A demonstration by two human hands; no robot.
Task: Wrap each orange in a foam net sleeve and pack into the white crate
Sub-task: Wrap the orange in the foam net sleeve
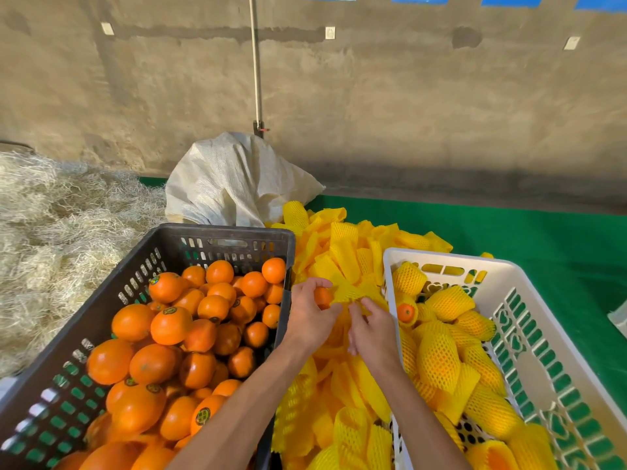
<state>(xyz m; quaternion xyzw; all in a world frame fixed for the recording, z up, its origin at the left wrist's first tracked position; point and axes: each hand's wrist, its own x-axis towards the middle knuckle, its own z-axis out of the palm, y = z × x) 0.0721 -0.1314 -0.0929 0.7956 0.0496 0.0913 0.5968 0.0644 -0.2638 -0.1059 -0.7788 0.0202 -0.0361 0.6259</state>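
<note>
The orange (322,296) sits just below the frame's centre, between the two crates, gripped in the curled fingers of the left hand (310,317). Its right side meets the open mouth of a yellow foam net sleeve (353,291), which the right hand (371,330) pinches by the near edge with thumb and fingertips. Both hands hover above a loose pile of empty sleeves (339,252) that spreads from the gap between the crates toward twelve o'clock and back down to six.

At three o'clock from the hands stands the white crate (529,300), holding many oranges already netted in yellow foam; one at its near-left corner shows bare orange peel through the sleeve's open end. At nine o'clock the dark crate (112,300) is heaped with unwrapped oranges, several carrying small round stickers.

Beyond, at twelve o'clock, a white woven sack (234,181) slumps against a concrete wall (407,96). Pale straw (57,225) lies at ten o'clock, and a green mat (509,239) covers the ground at two.
</note>
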